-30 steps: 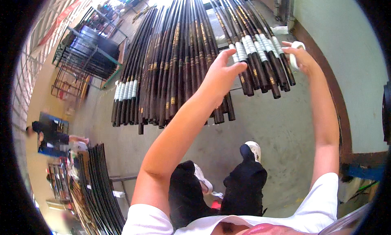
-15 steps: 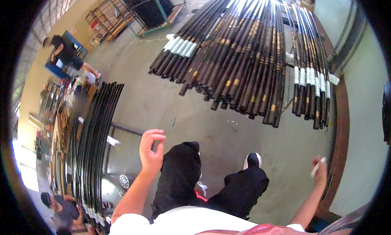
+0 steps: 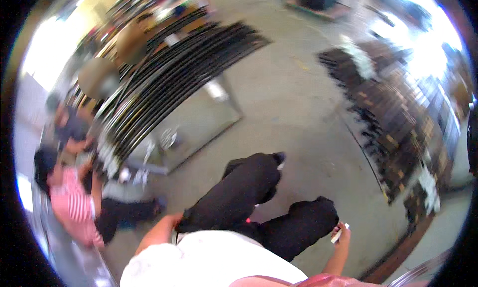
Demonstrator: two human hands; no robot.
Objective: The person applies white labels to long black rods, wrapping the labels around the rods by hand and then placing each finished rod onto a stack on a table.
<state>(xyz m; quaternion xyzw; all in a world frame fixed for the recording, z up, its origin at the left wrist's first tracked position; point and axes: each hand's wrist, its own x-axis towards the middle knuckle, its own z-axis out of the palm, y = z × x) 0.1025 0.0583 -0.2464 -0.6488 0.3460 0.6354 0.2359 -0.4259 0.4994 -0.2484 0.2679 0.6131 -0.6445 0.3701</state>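
Observation:
My right hand hangs low beside my right leg, its fingers closed around a small white stick-like piece. What exactly that piece is I cannot make out. On the other side, my left forearm reaches toward my left thigh, and the fingers of that hand are hidden there. Neither hand touches the long dark poles lying side by side on the left, which carry white wraps at their near ends.
More dark poles with gold-brown bands are racked at the right, blurred. At the left are a person in a red-and-white striped top and another in dark clothing. A table edge runs beside the left poles.
My view has swung left, bringing the left poles and two people closer. My left hand has dropped from in front of me to my thigh. My right hand is nearer my leg, still holding the white piece.

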